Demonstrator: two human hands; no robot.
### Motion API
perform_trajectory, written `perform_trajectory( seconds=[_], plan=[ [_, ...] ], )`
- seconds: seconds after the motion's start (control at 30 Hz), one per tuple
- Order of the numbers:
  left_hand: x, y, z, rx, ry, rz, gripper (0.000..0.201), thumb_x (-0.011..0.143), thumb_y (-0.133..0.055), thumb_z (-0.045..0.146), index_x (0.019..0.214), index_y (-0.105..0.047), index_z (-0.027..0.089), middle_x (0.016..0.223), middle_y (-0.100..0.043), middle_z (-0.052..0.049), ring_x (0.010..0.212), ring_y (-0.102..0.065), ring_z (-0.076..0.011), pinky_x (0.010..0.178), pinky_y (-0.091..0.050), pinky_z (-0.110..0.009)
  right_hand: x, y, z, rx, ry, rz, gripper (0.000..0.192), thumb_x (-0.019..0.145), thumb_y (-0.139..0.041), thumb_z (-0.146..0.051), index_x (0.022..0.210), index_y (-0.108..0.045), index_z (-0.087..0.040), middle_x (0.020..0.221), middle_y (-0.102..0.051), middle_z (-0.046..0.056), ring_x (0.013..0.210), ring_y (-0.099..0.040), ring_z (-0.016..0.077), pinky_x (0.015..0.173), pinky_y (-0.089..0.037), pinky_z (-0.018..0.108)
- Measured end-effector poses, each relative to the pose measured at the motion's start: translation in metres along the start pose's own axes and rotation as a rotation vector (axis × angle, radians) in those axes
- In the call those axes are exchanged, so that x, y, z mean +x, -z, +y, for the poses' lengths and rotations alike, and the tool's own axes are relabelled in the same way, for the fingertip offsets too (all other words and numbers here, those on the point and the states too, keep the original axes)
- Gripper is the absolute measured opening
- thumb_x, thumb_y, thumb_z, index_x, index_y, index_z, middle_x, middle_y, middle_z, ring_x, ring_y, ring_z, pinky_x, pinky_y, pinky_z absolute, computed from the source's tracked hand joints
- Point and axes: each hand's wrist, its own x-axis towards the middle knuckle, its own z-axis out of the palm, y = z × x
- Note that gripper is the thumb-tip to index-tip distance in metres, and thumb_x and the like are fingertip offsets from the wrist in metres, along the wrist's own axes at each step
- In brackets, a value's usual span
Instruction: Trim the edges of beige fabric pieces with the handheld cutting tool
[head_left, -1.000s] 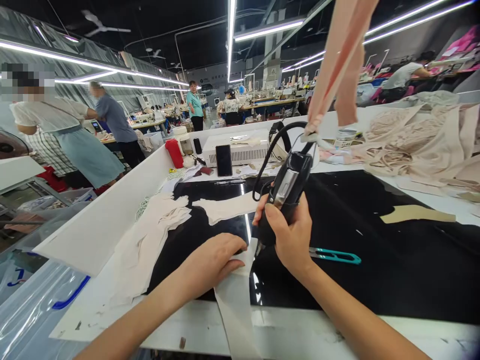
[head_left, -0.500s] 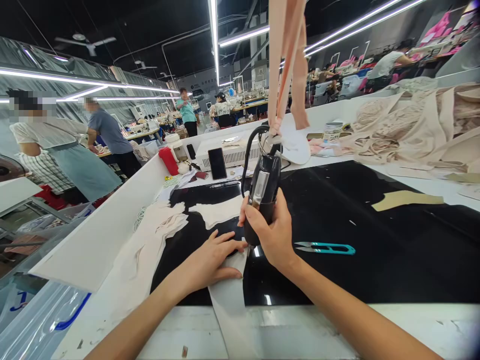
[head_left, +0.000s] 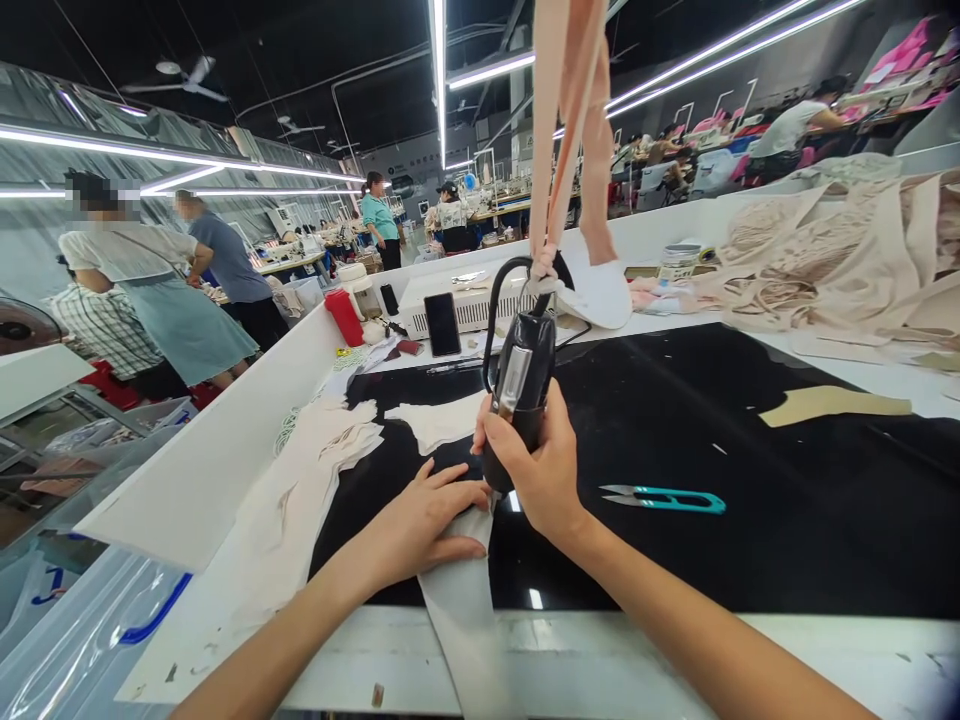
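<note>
My right hand (head_left: 551, 470) is wrapped round a black corded hand tool (head_left: 523, 375), whose body has a silver plate. It is held upright, its lower end at the edge of a pale fabric strip (head_left: 457, 600). My left hand (head_left: 424, 520) lies on that strip, fingers spread and pointing towards the tool's tip. The strip runs over the table's front edge. Just where the tip meets the cloth is hard to make out. Teal thread snips (head_left: 667, 499) rest on the black sheet (head_left: 637, 420) to the right of my right hand.
Pink fabric bands (head_left: 551, 130) tied to the tool hang from above. Stacked pale fabric pieces (head_left: 300, 490) lie at left, another piece (head_left: 442, 422) behind my left hand. A phone (head_left: 442, 324) leans against a white box (head_left: 480, 303). Beige cloth (head_left: 847, 250) is heaped back right.
The view has swung slightly left, so the table things appear a little further right. Both hands and the tool stay almost in place. A person in teal in the background has turned sideways.
</note>
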Motion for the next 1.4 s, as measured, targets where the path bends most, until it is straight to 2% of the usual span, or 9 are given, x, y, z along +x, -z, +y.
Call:
perform_trajectory(
  seconds=[0.3, 0.43, 0.6, 0.83, 0.93, 1.07, 1.2, 1.4],
  plan=[
    [0.000, 0.002, 0.002, -0.015, -0.024, 0.003, 0.034, 0.093, -0.079, 0.034, 0.120, -0.058, 0.031, 0.141, -0.063, 0.002, 0.147, -0.042, -0.0272, 0.127, -0.015, -0.066, -0.003, 0.000, 0.001, -0.044, -0.004, -0.004, 0.023, 0.087, -0.071, -0.037, 0.096, -0.053, -0.027, 0.078, -0.057, -0.003, 0.068, -0.054, 0.0161, 0.062, -0.052, 0.032],
    [0.002, 0.003, 0.004, -0.026, -0.003, -0.008, 0.033, 0.092, -0.080, 0.035, 0.118, -0.060, 0.030, 0.141, -0.063, 0.000, 0.149, -0.039, -0.0293, 0.125, -0.015, -0.070, -0.005, -0.001, -0.004, 0.035, -0.045, -0.009, 0.024, 0.086, -0.072, -0.035, 0.097, -0.053, -0.027, 0.079, -0.058, -0.004, 0.066, -0.055, 0.0148, 0.062, -0.052, 0.031],
    [0.003, 0.004, 0.005, -0.027, 0.016, -0.009, 0.037, 0.091, -0.080, 0.034, 0.124, -0.062, 0.030, 0.143, -0.061, -0.005, 0.152, -0.037, -0.0301, 0.126, -0.016, -0.068, -0.012, -0.002, -0.011, 0.082, -0.049, -0.022, 0.025, 0.084, -0.073, -0.032, 0.098, -0.053, -0.026, 0.081, -0.060, -0.004, 0.068, -0.059, 0.0150, 0.066, -0.055, 0.033],
    [0.003, 0.003, 0.003, -0.036, -0.025, 0.014, 0.044, 0.091, -0.081, 0.033, 0.130, -0.062, 0.029, 0.143, -0.061, -0.006, 0.150, -0.039, -0.0296, 0.127, -0.015, -0.064, -0.013, -0.002, -0.009, 0.035, -0.048, -0.020, 0.023, 0.085, -0.070, -0.033, 0.098, -0.053, -0.026, 0.083, -0.061, -0.003, 0.071, -0.059, 0.0158, 0.068, -0.053, 0.034],
    [0.003, 0.004, 0.001, -0.038, -0.045, 0.022, 0.046, 0.090, -0.082, 0.034, 0.131, -0.063, 0.028, 0.147, -0.059, -0.007, 0.149, -0.041, -0.0309, 0.127, -0.016, -0.065, -0.013, -0.002, -0.009, 0.017, -0.054, -0.020, 0.025, 0.084, -0.072, -0.035, 0.097, -0.052, -0.026, 0.082, -0.058, -0.003, 0.072, -0.057, 0.0160, 0.067, -0.052, 0.034],
    [0.002, 0.005, -0.001, -0.058, -0.037, -0.001, 0.052, 0.089, -0.083, 0.033, 0.136, -0.061, 0.030, 0.150, -0.057, -0.007, 0.152, -0.037, -0.0328, 0.126, -0.014, -0.069, -0.015, -0.002, -0.012, 0.078, -0.057, -0.028, 0.028, 0.084, -0.072, -0.034, 0.104, -0.053, -0.027, 0.085, -0.063, -0.003, 0.073, -0.062, 0.0171, 0.069, -0.055, 0.035],
    [0.001, 0.004, -0.002, -0.054, -0.070, 0.021, 0.059, 0.088, -0.084, 0.034, 0.141, -0.058, 0.032, 0.149, -0.058, -0.005, 0.152, -0.036, -0.0314, 0.128, -0.015, -0.063, -0.020, -0.003, -0.014, 0.101, -0.065, -0.032, 0.030, 0.084, -0.072, -0.034, 0.108, -0.054, -0.028, 0.088, -0.064, -0.003, 0.075, -0.063, 0.0174, 0.074, -0.057, 0.037],
    [0.003, 0.003, -0.004, -0.041, -0.100, 0.056, 0.056, 0.087, -0.085, 0.034, 0.138, -0.060, 0.030, 0.148, -0.058, -0.006, 0.150, -0.039, -0.0297, 0.129, -0.019, -0.058, -0.023, -0.004, -0.013, 0.060, -0.084, -0.043, 0.025, 0.086, -0.071, -0.036, 0.102, -0.054, -0.028, 0.084, -0.061, -0.003, 0.072, -0.060, 0.0165, 0.067, -0.056, 0.034]
  ],
)
